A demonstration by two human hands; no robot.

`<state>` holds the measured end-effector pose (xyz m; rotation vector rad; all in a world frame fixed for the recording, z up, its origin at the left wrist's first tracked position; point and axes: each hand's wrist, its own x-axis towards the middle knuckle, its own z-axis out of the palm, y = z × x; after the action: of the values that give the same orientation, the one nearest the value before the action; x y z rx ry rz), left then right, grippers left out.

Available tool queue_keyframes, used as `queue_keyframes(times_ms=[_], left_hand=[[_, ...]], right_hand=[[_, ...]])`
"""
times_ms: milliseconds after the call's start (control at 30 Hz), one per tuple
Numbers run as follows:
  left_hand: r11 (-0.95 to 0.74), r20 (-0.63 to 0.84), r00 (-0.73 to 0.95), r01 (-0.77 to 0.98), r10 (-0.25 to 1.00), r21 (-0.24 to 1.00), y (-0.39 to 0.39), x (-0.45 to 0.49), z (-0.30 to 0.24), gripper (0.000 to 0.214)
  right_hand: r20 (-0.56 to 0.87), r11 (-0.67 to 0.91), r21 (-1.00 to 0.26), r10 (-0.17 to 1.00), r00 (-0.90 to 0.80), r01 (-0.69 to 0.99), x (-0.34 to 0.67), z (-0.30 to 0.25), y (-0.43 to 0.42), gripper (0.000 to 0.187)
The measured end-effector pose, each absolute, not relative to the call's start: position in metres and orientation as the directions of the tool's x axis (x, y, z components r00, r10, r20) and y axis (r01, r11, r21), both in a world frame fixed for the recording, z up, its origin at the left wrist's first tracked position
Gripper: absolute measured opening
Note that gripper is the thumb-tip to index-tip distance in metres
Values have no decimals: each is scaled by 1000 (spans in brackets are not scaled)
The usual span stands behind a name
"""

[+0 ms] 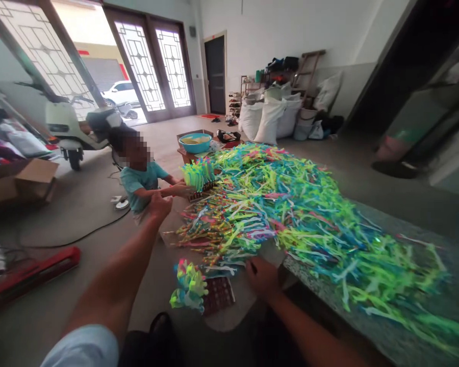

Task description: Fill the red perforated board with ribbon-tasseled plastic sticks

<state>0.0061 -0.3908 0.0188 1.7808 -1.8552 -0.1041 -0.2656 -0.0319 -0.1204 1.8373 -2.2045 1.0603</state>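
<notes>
Big heap of bright streamer toys point(290, 214) spread over the grey table point(398, 326), green, blue, pink. Right hand point(263, 278) flat on the near edge of the heap, fingers spread a little, pinching nothing. Left hand point(159, 205) reaching far out, touching another person's hand point(181, 190); fingers too blurry to tell. Small holed rack point(219, 294) with a few streamers just beside the right hand. White scooter point(74, 127) far back.

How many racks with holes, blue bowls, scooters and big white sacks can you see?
Racks with holes: 2, near one, far one
Blue bowl: 1
Scooter: 1
Big white sacks: 3
Total: 7
</notes>
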Motion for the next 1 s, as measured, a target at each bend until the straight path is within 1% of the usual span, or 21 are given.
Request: queue_keyframes(times_ms=[67,200,300,467,533,633,700,733,800,867,933,1000], left_hand=[[182,324,-30,-876,-946,448,-392,-5,23,42],[275,321,-133,-849,-938,451,-401,-30,30,52],[282,294,-156,-844,-943,457,-409,-47,30,60],[256,258,-144,-840,-955,479,-410,-54,21,68],[249,249,-134,-817,-959,519,-406,-49,15,66],[206,205,-103,-788,-973,580,-391,-34,10,50],[189,165,-108,-752,-980,632,-373,-21,6,42],[174,136,-111,-717,-984,675,-361,-13,4,42],[136,69,-132,-610,-989,781,-329,5,-2,46],[123,36,-171,-533,-985,837,-288,28,-10,51],[168,61,-210,-541,-976,824,-241,53,-19,49],[219,64,-271,-594,-961,774,-191,78,-29,43]], right_hand=[[478,16,-460,-838,-263,-888,-266,-122,-31,41],[488,-11,-456,-839,-239,-890,-269,-127,-31,40],[484,-5,-454,-841,-242,-891,-270,-129,-30,41],[448,12,-494,-853,-267,-869,-269,-128,-29,44],[448,23,-488,-851,-273,-872,-269,-128,-29,44],[466,27,-464,-843,-270,-885,-269,-128,-30,42],[468,25,-461,-843,-267,-887,-269,-128,-31,40],[460,27,-461,-847,-265,-887,-269,-127,-31,39],[434,39,-458,-862,-262,-888,-268,-123,-32,39],[392,71,-453,-879,-270,-889,-267,-118,-32,38],[335,117,-458,-895,-293,-881,-266,-111,-33,35],[276,154,-474,-909,-313,-867,-264,-105,-32,33]])
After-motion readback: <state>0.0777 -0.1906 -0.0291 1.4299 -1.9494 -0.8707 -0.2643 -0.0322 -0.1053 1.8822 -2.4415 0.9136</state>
